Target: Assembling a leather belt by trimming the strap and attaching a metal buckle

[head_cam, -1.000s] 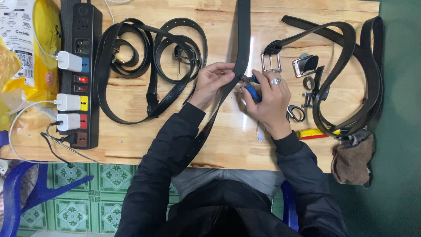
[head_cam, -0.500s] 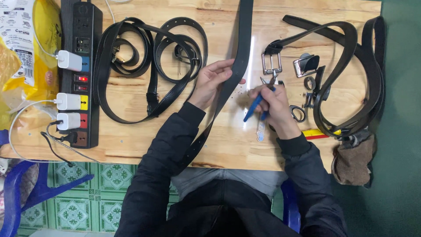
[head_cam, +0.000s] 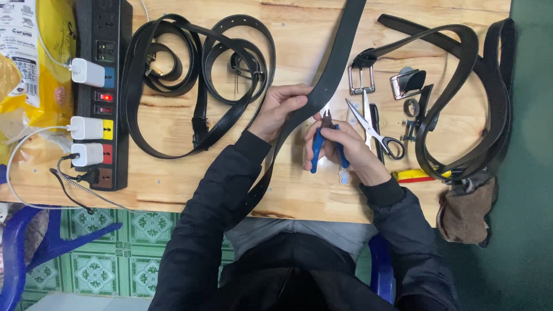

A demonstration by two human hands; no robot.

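A long black belt strap [head_cam: 337,63] runs from the table's far edge down across the wooden table [head_cam: 173,178] toward my lap. My left hand [head_cam: 280,109] grips this strap at its middle, fingers curled over the edge. My right hand [head_cam: 344,145] holds small pliers with blue handles [head_cam: 317,151], their jaws at the strap's right edge just beside my left fingertips. Scissors [head_cam: 374,129] lie open immediately right of my right hand.
Coiled black belts [head_cam: 199,69] lie at the left, more belts [head_cam: 478,98] at the right with metal buckles [head_cam: 361,79] and small hardware. A black power strip [head_cam: 103,95] with chargers sits far left beside a yellow bag [head_cam: 34,63]. A brown cloth [head_cam: 464,213] hangs at the right front edge.
My right hand has drawn back toward me with the blue-handled pliers, now gripping both handles with the jaws at the strap. My left hand slid slightly along the strap.
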